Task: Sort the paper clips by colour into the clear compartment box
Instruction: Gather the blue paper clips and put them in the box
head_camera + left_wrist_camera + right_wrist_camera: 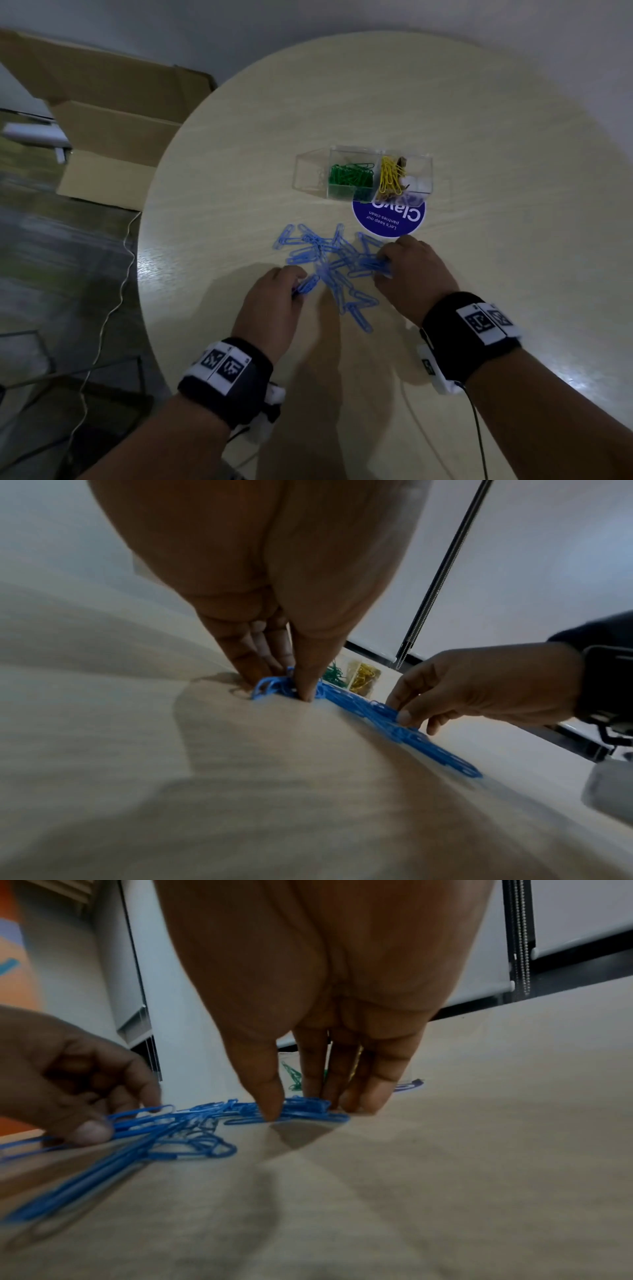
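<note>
Several blue paper clips (329, 260) lie scattered on the round wooden table (479, 137), between my two hands. My left hand (294, 284) pinches a small bunch of blue clips (274, 687) at the pile's left edge. My right hand (383, 263) pinches another bunch of blue clips (304, 1110) at the pile's right edge, thumb and fingers pressed down on the table. Beyond the pile stands the clear compartment box (363, 176), holding green clips (351, 176) in one cell and yellow clips (390, 178) in the cell to their right. Its leftmost cell looks empty.
A round blue sticker (388, 221) lies on the table just in front of the box. An open cardboard carton (113, 137) stands on the floor to the left of the table. A thin cable (116, 298) runs down past the table's left edge.
</note>
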Demonstrator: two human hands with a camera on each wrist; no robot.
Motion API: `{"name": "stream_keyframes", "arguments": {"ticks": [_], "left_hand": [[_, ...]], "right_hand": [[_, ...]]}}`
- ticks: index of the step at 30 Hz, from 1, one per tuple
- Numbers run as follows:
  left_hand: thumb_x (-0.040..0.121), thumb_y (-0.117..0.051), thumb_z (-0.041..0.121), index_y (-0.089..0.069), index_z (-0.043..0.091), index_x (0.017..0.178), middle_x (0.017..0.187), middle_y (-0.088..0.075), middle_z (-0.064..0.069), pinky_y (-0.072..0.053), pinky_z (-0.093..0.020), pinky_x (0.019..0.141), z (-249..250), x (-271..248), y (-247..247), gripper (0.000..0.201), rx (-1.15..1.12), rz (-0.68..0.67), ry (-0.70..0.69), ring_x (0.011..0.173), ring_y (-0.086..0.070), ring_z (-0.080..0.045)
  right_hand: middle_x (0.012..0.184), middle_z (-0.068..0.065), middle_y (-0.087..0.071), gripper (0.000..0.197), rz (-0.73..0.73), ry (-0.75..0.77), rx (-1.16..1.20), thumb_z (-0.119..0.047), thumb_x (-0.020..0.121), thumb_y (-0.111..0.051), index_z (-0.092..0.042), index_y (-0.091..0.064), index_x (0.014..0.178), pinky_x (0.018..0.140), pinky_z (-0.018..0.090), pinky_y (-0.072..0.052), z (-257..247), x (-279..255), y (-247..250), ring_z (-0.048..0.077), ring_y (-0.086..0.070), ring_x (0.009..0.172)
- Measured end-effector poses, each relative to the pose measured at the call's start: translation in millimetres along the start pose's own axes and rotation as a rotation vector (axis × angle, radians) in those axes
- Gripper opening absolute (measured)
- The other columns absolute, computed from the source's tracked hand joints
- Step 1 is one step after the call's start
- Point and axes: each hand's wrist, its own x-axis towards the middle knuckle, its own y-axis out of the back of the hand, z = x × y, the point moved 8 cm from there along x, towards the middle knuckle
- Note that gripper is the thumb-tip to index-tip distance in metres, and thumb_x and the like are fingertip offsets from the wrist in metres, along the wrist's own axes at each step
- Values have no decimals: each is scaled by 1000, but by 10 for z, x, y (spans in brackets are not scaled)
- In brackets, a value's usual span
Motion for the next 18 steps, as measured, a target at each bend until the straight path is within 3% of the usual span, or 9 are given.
{"name": "stream_keyframes", "arguments": {"ticks": [3, 7, 11, 18], "left_hand": [[77, -72, 10, -65, 16, 107, 99, -61, -7, -52, -40, 83, 14, 107, 2, 32, 24, 3, -30, 91, -62, -28], [78, -72, 18, -69, 16, 94, 91, -61, -9, -51, -40, 74, 37, 203, 39, 16, 210, -26, -78, 85, -62, -33], [82, -66, 18, -66, 17, 88, 93, -59, -9, -46, -38, 75, 109, 329, 9, 6, 286, -213, -123, 88, -60, -33], [87, -62, 23, -63, 20, 98, 101, -66, -6, -45, -37, 75, 186, 550, -23, 12, 515, -480, -192, 96, -61, -31]], "right_hand": [[108, 10, -58, 38, -11, 33, 4, -26, 77, -67, -16, -61, 113, 87, 40, -46, -28, -30, -17, 35, -54, 99], [94, 9, -60, 23, 2, 86, -29, -21, 77, -65, -19, -66, 100, 81, 43, -48, -86, -43, -44, 35, -56, 90], [89, 13, -60, 18, 0, 83, -19, -17, 76, -62, -16, -64, 93, 74, 44, -49, -149, -66, -36, 38, -58, 85], [91, 15, -56, 16, 4, 96, 7, -12, 76, -63, -16, -64, 92, 67, 40, -44, -176, -137, -10, 39, -58, 82]]}}
